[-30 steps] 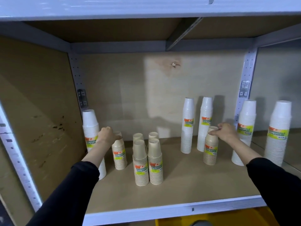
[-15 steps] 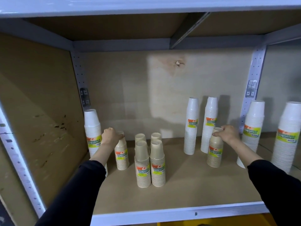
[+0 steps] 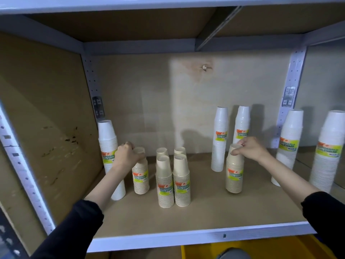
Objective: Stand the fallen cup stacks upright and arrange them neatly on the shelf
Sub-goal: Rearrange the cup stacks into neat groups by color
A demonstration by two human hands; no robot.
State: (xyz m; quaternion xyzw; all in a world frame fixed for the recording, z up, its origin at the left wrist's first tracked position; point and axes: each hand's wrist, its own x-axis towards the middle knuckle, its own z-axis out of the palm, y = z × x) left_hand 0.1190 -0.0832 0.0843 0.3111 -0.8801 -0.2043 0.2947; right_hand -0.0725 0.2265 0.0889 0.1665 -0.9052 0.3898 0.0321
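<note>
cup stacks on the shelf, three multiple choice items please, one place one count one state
1. The left beige stack, gripped by the left hand, stands: A) right of the tall white stack B) behind it C) on top of it.
2. Beige stacks in the middle cluster: A) two B) four C) six.
3. The right beige stack, held by the right hand, is: A) lying down B) upright C) leaning on the wall.
Answers: 1 A, it stands right of it; 2 B, two in front, two behind; 3 B, its base sits flat on the shelf.
</note>
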